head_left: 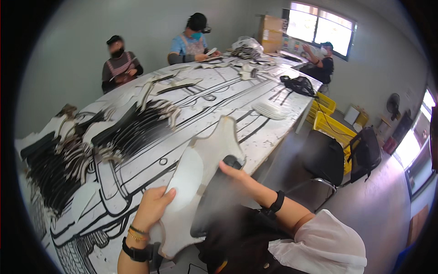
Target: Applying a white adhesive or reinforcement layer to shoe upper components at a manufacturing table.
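Observation:
Between my hands is a large cream panel with curved, notched edges, a smooth white oval patch and a dark section along its right side. It is tilted up over the near table edge. My left hand grips its left edge, the thumb lying on the white patch and the fingers behind. On the opposite edge, my right hand holds the panel by the dark section, thumb on top. Its other fingers are mostly hidden, and the lower right of the panel is hazy.
The long table has bold black line drawings. Overlapping black-and-cream pieces lie at left, a white stack and black straps at right. Three people work around the far side. A black chair and yellow crates stand at right.

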The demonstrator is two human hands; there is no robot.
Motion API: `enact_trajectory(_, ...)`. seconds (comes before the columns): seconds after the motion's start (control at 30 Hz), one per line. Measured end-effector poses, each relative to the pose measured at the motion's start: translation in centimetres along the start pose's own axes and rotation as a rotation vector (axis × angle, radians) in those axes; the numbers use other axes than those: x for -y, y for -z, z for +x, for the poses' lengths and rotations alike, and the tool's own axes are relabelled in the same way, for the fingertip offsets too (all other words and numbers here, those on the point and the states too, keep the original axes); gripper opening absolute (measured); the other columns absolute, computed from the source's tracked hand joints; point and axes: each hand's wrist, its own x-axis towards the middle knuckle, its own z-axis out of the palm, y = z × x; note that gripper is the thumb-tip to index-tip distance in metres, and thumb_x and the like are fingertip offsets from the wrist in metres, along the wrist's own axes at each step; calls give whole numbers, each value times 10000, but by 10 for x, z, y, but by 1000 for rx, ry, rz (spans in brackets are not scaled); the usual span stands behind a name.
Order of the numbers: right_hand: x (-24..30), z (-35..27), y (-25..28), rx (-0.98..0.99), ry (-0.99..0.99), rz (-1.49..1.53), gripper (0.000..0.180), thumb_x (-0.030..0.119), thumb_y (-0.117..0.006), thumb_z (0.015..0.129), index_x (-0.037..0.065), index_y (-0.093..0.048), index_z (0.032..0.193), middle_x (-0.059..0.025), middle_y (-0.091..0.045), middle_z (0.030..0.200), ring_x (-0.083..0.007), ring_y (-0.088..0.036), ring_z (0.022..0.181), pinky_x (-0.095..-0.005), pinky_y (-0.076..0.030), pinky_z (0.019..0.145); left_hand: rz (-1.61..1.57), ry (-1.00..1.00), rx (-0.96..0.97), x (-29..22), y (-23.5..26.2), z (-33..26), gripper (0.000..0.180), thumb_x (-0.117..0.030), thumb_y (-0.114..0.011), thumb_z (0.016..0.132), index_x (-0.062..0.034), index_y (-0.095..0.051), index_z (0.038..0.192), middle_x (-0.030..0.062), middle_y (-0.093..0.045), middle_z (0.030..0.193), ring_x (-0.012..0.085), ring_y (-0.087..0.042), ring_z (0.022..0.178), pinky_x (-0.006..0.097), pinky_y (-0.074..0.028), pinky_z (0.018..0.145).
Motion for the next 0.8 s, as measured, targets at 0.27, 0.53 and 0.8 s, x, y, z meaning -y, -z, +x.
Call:
enact_trajectory(0.27,-2,2,8,145,-90,-17,350,444,-671,893,107,-603,954,6,-628,819,-92,-627,705,-255,-501,631,-271,22,56,-28,-12,1,132,-87,-670,892,11,-613,825,-32,-601,680,5,-470,565,173,-355,507)
enact_trajectory(0.53,2,-1,4,120,-83,-54,380,466,-688,877,103,-593,938,25,-574,811,-76,-571,717,-251,-480,637,297,-209,-199,-39,-20,-3,278,-171,-684,854,30,-564,705,2,-449,506,46,-366,510,237,-306,467)
enact_trajectory(0.8,0,-3,5,97,-33,21,358,420,-709,874,82,-606,933,22,-579,822,-77,-561,729,-260,-475,639,-104,-181,-111,-20,-19,2,277,-230,-652,903,20,-582,806,-34,-517,620,27,-409,567,209,-329,502)
